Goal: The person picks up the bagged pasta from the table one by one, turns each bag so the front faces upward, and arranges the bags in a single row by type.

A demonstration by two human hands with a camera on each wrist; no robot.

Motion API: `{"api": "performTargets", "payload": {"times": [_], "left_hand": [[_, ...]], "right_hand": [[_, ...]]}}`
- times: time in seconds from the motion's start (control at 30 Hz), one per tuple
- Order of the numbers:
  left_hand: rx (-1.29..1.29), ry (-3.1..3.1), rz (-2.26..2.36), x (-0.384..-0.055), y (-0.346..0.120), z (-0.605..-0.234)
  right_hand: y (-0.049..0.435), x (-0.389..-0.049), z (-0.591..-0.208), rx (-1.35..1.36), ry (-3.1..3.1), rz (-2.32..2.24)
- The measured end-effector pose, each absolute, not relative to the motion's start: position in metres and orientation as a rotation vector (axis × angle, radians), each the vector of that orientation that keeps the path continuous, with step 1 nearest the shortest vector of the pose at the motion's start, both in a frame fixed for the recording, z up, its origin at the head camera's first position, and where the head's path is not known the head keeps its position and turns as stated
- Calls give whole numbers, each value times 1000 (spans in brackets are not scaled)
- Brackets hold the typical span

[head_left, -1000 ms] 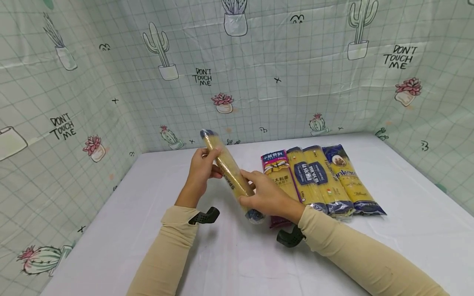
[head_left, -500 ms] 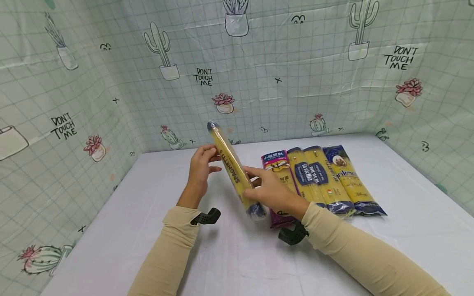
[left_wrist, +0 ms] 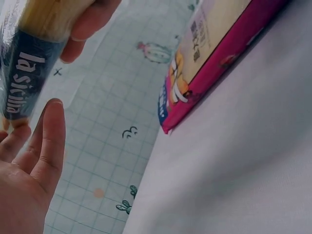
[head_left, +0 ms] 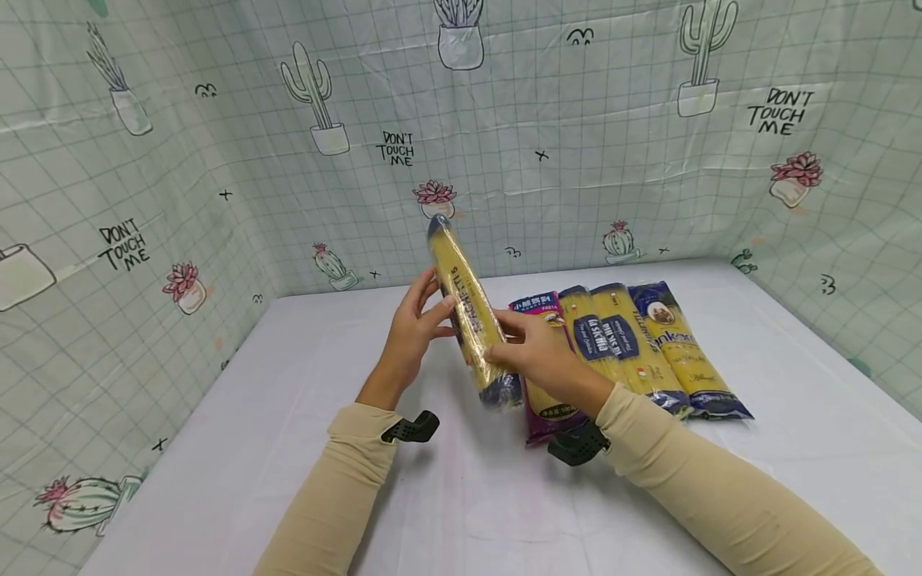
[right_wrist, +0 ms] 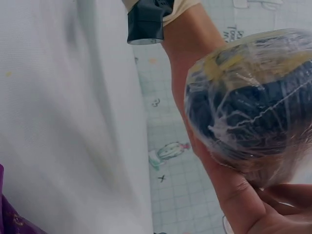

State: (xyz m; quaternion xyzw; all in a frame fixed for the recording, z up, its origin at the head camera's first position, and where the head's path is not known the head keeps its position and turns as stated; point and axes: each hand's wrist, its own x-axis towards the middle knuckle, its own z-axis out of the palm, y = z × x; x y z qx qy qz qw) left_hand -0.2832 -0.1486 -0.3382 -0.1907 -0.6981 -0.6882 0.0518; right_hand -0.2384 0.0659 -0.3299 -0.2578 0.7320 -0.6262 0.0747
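Note:
A clear-wrapped spaghetti pack [head_left: 467,308] with dark blue ends is held tilted above the table. My right hand [head_left: 536,352] grips its lower part, thumb on the front. Beside its left edge is my left hand [head_left: 414,336], whose fingers look mostly straight in the left wrist view, with a fingertip touching the pack near its blue "la sicilia" label [left_wrist: 24,73]. In the right wrist view the pack's crinkled blue end [right_wrist: 248,112] covers part of the left hand [right_wrist: 243,204].
To the right, several pasta packs lie side by side: a purple-edged pack [head_left: 551,408], two blue-labelled packs, one of them a yellow pack [head_left: 637,348], and a blue-and-yellow pack [head_left: 684,348]. A patterned curtain [head_left: 504,120] stands behind the white table [head_left: 302,352].
The spaghetti pack has risen and shifted right, turning so its printed side faces up. My left hand came off it, then moved right to touch it again; my right hand kept its grip.

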Motion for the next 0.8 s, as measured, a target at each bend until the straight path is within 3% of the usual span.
{"api": "performTargets", "payload": {"times": [0.8], "left_hand": [[-606, -2156, -2301, -278, -147, -334]], "right_hand": [[65, -237, -330, -820, 2081, -1901]]}}
